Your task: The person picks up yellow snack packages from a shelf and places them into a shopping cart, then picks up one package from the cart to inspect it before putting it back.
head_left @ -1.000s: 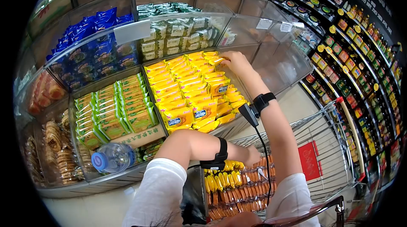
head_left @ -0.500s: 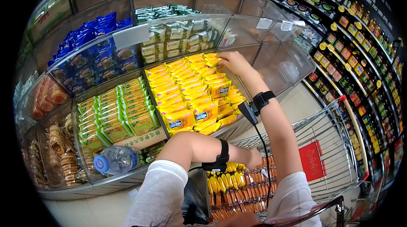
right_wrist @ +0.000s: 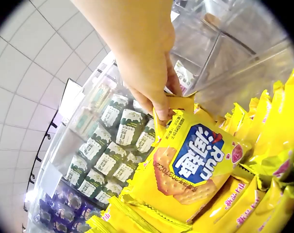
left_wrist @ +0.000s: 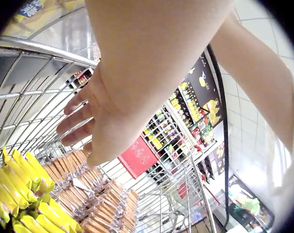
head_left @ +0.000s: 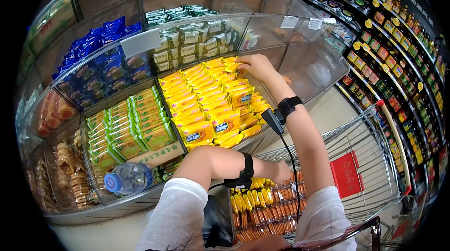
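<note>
My right hand [head_left: 258, 67] reaches to the back right corner of a bin of yellow biscuit packets [head_left: 201, 96]. Its thumb and fingertips pinch the top edge of a yellow biscuit packet [right_wrist: 181, 103], partly hidden behind a packet with a blue logo [right_wrist: 186, 165]. Over the shopping cart hangs my left hand [left_wrist: 101, 116], fingers loosely extended and holding nothing. Below it, in the cart, lie yellow packets [head_left: 251, 199] beside rows of brown packets [head_left: 267, 216] in clear wrap.
Clear dividers [head_left: 300, 63] border the bin on the right. Green-and-yellow packets [head_left: 129, 124] fill the bin to its left, with a water bottle [head_left: 129, 178] lying at the front. The cart [head_left: 370, 157] stands to my right. A black cable [head_left: 291, 162] hangs from the right wrist.
My right hand stays at the back corner of the yellow packets, its fingers shifting slightly. The left hand keeps its place over the cart. The head view shifts a little.
</note>
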The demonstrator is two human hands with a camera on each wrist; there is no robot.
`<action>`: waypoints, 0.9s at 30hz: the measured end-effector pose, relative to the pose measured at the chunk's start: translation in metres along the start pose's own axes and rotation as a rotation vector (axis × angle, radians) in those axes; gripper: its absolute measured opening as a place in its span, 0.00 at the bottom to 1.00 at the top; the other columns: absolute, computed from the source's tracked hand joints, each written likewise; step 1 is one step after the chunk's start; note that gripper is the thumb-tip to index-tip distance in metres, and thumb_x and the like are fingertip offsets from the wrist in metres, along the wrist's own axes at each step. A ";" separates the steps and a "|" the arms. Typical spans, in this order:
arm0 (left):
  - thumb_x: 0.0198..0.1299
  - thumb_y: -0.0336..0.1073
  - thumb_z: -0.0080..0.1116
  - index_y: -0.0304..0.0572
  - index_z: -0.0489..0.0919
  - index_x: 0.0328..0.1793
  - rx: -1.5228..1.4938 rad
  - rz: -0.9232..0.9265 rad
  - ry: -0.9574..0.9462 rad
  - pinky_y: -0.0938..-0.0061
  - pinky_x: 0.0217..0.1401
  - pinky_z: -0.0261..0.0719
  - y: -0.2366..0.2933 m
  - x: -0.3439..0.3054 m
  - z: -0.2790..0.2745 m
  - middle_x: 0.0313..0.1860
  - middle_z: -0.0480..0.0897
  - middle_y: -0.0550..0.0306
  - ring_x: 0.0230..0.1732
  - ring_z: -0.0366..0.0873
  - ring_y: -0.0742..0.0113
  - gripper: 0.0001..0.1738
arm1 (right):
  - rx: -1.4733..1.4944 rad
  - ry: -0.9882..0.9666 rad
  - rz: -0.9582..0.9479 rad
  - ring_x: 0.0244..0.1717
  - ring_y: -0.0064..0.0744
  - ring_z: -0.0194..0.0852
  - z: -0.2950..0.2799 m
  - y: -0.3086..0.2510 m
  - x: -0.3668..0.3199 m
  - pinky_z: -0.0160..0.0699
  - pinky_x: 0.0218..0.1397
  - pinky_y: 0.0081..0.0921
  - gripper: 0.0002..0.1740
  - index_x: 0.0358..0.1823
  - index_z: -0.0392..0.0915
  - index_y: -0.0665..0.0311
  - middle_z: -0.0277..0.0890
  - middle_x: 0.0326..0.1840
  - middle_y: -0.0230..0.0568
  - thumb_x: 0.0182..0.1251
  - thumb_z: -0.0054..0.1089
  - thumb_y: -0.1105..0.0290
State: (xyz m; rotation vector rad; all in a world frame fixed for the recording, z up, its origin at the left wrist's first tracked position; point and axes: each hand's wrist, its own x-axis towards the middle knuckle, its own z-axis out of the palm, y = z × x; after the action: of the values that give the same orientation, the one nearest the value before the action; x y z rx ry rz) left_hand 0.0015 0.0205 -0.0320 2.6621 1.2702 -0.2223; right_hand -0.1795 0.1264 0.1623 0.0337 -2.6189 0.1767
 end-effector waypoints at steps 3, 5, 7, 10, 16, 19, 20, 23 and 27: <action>0.50 0.47 0.52 0.44 0.79 0.36 0.002 -0.013 -0.014 0.64 0.33 0.67 0.002 -0.004 -0.003 0.36 0.79 0.56 0.38 0.76 0.61 0.16 | 0.001 -0.003 0.015 0.36 0.43 0.73 0.001 -0.001 0.000 0.70 0.41 0.35 0.13 0.36 0.78 0.56 0.76 0.33 0.42 0.48 0.56 0.62; 0.50 0.46 0.52 0.44 0.79 0.36 -0.010 -0.019 -0.013 0.64 0.33 0.68 0.003 -0.003 -0.002 0.36 0.79 0.56 0.38 0.76 0.61 0.15 | -0.015 -0.003 0.003 0.36 0.43 0.73 0.002 -0.001 0.000 0.70 0.42 0.35 0.13 0.36 0.78 0.56 0.76 0.33 0.42 0.49 0.56 0.62; 0.50 0.45 0.51 0.44 0.79 0.36 0.007 -0.019 0.025 0.63 0.33 0.68 0.002 -0.001 -0.001 0.36 0.79 0.56 0.38 0.76 0.61 0.15 | -0.008 -0.005 0.007 0.36 0.43 0.73 0.002 -0.002 0.002 0.70 0.42 0.35 0.13 0.36 0.78 0.56 0.76 0.33 0.43 0.49 0.56 0.62; 0.49 0.44 0.51 0.44 0.79 0.35 -0.043 -0.048 -0.060 0.63 0.34 0.69 0.004 -0.003 -0.007 0.36 0.79 0.55 0.39 0.76 0.61 0.14 | 0.010 -0.006 0.014 0.36 0.43 0.74 0.001 -0.002 0.001 0.71 0.42 0.34 0.13 0.37 0.78 0.56 0.76 0.34 0.43 0.50 0.56 0.62; 0.46 0.43 0.53 0.45 0.79 0.37 -0.067 -0.017 0.059 0.63 0.38 0.69 -0.005 0.011 0.019 0.37 0.79 0.55 0.40 0.76 0.61 0.14 | 0.186 0.046 0.095 0.39 0.42 0.71 0.023 0.018 -0.008 0.68 0.43 0.32 0.13 0.37 0.78 0.55 0.75 0.36 0.42 0.49 0.56 0.62; 0.45 0.44 0.54 0.46 0.78 0.39 -0.119 0.040 0.228 0.62 0.39 0.69 -0.014 0.023 0.036 0.38 0.79 0.56 0.41 0.76 0.60 0.16 | -0.020 0.043 0.033 0.47 0.38 0.66 0.025 0.018 -0.011 0.65 0.47 0.30 0.14 0.37 0.79 0.54 0.72 0.44 0.37 0.48 0.57 0.61; 0.45 0.44 0.54 0.46 0.78 0.39 -0.119 0.040 0.228 0.62 0.39 0.69 -0.015 0.026 0.041 0.38 0.79 0.56 0.41 0.76 0.60 0.16 | -0.226 0.045 -0.054 0.51 0.36 0.62 0.023 0.016 -0.014 0.62 0.49 0.29 0.14 0.37 0.79 0.53 0.70 0.49 0.34 0.47 0.58 0.60; 0.45 0.45 0.54 0.47 0.77 0.40 -0.254 0.050 0.342 0.61 0.40 0.69 -0.010 0.013 0.027 0.39 0.79 0.57 0.42 0.76 0.59 0.17 | -0.326 0.101 -0.091 0.56 0.33 0.57 0.035 0.023 -0.020 0.60 0.50 0.29 0.15 0.37 0.79 0.51 0.64 0.56 0.31 0.46 0.58 0.59; 0.46 0.45 0.54 0.47 0.78 0.40 -0.038 -0.004 0.205 0.62 0.38 0.70 -0.036 0.061 0.089 0.40 0.79 0.56 0.42 0.75 0.59 0.17 | -0.365 0.072 -0.106 0.58 0.35 0.56 0.039 0.021 -0.025 0.60 0.52 0.31 0.17 0.42 0.77 0.51 0.63 0.58 0.36 0.48 0.57 0.59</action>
State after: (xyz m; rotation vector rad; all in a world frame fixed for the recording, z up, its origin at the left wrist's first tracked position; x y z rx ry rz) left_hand 0.0061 0.0680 -0.1350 2.7065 1.3222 0.0757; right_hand -0.1782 0.1420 0.1143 0.0385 -2.5291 -0.3314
